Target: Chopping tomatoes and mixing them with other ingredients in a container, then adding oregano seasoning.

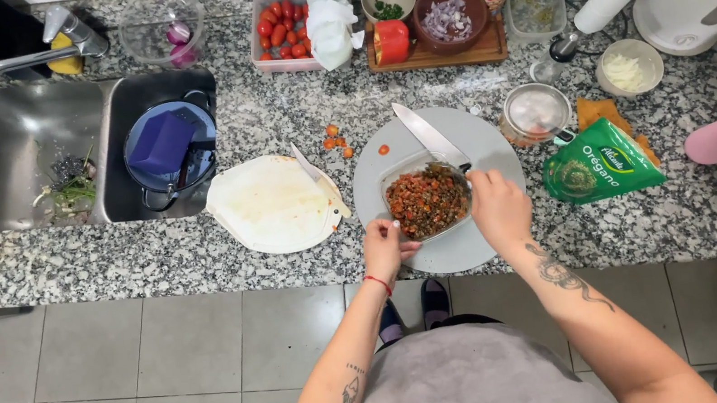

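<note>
— What are the hands doing, there in the lower middle of the frame?

— The left hand (385, 248) is gripping the near rim of a clear container (428, 200) of chopped red mix, fingers curled on it. The right hand (498, 207) is closing around the handle of a big knife (430, 135), the blade lying across the container.

— And where is the container sitting?

— On a round grey board (490, 144) on the granite counter (155, 254), just right of a white board (272, 205).
</note>
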